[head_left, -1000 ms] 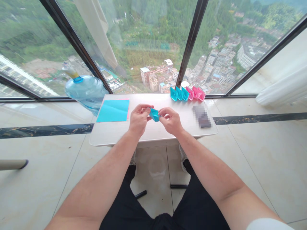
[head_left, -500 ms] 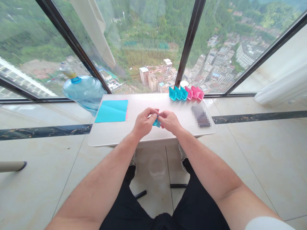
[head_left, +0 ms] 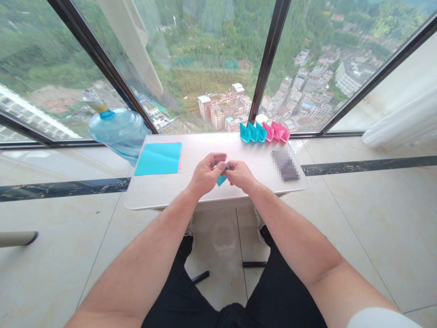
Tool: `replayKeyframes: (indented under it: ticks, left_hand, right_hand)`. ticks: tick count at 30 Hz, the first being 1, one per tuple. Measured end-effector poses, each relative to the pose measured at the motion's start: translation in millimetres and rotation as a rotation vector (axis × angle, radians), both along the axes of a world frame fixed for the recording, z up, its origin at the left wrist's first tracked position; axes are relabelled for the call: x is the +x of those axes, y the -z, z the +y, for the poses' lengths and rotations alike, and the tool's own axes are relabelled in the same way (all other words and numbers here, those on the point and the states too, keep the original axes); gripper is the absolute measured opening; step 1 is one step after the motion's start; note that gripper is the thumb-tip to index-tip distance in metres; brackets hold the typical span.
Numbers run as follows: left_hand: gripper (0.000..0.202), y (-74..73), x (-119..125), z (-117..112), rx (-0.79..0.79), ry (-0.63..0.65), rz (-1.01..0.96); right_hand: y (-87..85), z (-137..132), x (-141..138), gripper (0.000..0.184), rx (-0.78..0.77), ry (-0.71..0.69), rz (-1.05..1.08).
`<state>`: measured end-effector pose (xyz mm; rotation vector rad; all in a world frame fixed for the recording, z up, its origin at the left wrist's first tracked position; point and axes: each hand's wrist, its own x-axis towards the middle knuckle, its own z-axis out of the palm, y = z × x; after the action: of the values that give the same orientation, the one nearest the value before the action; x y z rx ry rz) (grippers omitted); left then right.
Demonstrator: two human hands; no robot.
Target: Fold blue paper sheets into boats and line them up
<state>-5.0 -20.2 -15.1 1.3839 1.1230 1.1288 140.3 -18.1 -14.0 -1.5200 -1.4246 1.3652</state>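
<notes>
Over the middle of a small white table [head_left: 160, 193], my left hand [head_left: 205, 173] and my right hand [head_left: 239, 175] meet, both pinched shut on a small folded piece of blue paper [head_left: 221, 179]. Most of that piece is hidden between my fingers; only a blue corner shows below them. A stack of flat blue paper sheets [head_left: 158, 158] with a pink edge lies on the table to the left. At the table's far edge stands a row of folded paper pieces, blue ones [head_left: 251, 132] on the left and pink ones [head_left: 279, 131] on the right.
A dark blurred flat object [head_left: 286, 165] lies on the table's right side. A large water bottle [head_left: 118, 131] lies on the floor left of the table, against the floor-to-ceiling windows. A white curtain [head_left: 399, 123] hangs at right. Tiled floor surrounds the table.
My hands have drawn closer together and slightly toward me, closing over the blue folded paper, which showed plainly between them a second ago.
</notes>
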Motion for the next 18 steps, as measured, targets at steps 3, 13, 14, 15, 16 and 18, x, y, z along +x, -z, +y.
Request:
replayKeyframes:
  ticks: [3,13,14,15,16,18]
  left_hand:
    - [0.048,-1.5,-5.6,3.4,-0.221,-0.072,-0.197]
    - [0.027,-5.2,-8.0,2.8,-0.361,-0.038,-0.069]
    - [0.027,-4.4,-7.6,2.9,-0.347,-0.047,-0.062]
    - [0.028,-3.4,-7.3,3.2,-0.329,-0.057,-0.051]
    - [0.029,-2.3,-7.2,3.5,-0.309,-0.065,-0.038]
    - [0.031,-0.1,-7.0,4.2,-0.265,-0.078,-0.012]
  right_hand:
    - [-1.0,1.2,2.0,0.012,-0.020,0.034,0.044]
    - [3.6,5.5,3.7,0.016,0.002,0.097,0.102]
    - [3.1,5.2,3.7,0.016,0.000,0.094,0.103]
    - [2.5,4.9,3.8,0.016,-0.002,0.090,0.104]
    - [1.8,4.6,4.0,0.016,-0.004,0.086,0.105]
    - [0.9,4.3,4.7,0.015,-0.007,0.073,0.110]
